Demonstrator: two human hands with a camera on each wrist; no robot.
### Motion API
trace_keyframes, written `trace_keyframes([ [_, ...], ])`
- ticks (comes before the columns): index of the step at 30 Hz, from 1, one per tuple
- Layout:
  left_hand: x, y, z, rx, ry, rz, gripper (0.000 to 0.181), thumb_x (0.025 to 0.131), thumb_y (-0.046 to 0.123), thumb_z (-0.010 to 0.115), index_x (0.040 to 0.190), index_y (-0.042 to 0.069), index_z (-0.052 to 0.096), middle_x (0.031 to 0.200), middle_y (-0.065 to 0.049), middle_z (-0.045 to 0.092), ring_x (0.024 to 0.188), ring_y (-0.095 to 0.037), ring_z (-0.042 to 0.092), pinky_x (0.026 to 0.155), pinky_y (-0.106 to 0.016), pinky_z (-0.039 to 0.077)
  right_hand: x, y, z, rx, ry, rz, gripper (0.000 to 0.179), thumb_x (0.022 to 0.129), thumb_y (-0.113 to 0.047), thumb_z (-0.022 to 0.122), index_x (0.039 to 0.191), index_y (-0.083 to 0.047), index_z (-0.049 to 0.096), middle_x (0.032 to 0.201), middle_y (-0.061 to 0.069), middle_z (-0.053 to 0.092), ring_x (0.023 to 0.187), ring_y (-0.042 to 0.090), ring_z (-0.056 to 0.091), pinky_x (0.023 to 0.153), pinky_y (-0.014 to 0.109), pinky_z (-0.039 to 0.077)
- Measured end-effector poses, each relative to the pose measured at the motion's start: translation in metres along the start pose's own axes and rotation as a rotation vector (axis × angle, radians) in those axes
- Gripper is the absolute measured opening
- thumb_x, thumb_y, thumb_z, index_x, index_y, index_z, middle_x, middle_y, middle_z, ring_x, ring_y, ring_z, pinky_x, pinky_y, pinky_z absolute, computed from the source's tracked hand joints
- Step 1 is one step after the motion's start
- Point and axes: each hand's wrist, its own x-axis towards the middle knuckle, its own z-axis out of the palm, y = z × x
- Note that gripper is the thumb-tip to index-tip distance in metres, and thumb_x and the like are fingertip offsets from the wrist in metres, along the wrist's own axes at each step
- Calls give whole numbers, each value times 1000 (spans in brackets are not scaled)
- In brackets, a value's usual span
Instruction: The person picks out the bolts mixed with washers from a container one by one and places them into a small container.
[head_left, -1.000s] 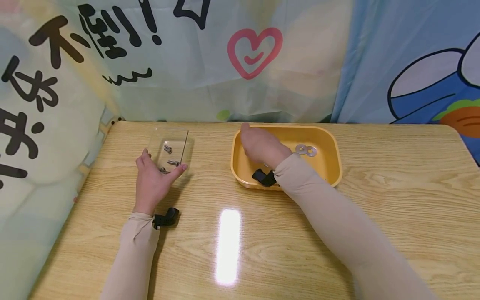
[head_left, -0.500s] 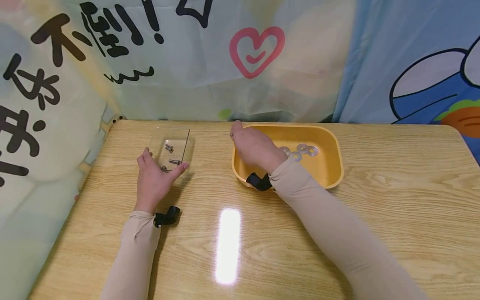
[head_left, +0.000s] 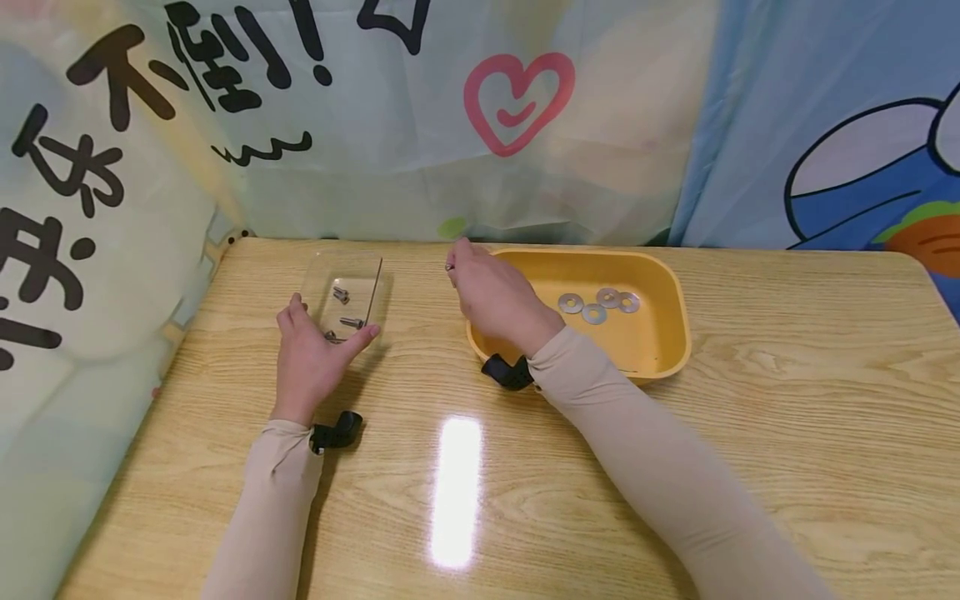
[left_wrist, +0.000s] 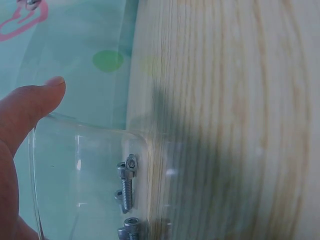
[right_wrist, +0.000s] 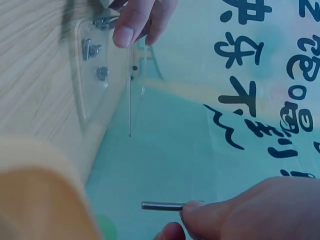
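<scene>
A clear plastic box [head_left: 360, 292] stands at the back left, with several metal screws [head_left: 351, 322] lying on its bottom. My left hand [head_left: 311, 367] holds its near end, fingers at the left side and thumb at the right. The left wrist view shows socket-head screws [left_wrist: 127, 187] through the transparent wall. Over the left end of a yellow tray [head_left: 660, 333], my right hand [head_left: 498, 300] pinches a slim metal rod [right_wrist: 162, 206] like a screw's shank; the fingers hide its other end. Several flat washers [head_left: 593, 313] lie in the tray.
Both containers stand near the back edge of a wooden table [head_left: 562, 483]. Right behind that edge hangs a printed cloth [head_left: 405, 183]. Bare tabletop lies between the box and the tray. A bright light reflection [head_left: 456, 492] shows in the table's middle.
My right hand has risen from inside the tray and moved left over its rim with the metal rod, uncovering more washers. The left hand stays at the box.
</scene>
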Motion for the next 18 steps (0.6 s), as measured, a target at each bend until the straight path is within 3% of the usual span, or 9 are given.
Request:
trace_keyframes([
  [7, 0, -1, 0, -8, -1, 1, 126, 80, 65, 74, 158, -7, 5, 148, -32, 27, 110, -46, 53, 98, -57, 44, 3, -9, 8, 12, 16, -31, 23, 110, -15, 34, 117, 2, 47, 97, 12, 51, 69, 23, 45, 58, 30, 36],
  [18, 1, -2, 1, -14, 12, 11, 126, 80, 66, 74, 157, -7, 6, 149, -32, 27, 115, -48, 52, 101, -57, 42, 16, -29, 23, 74, -19, -1, 22, 110, -18, 34, 118, -2, 47, 100, 9, 51, 81, 23, 49, 65, 32, 42],
])
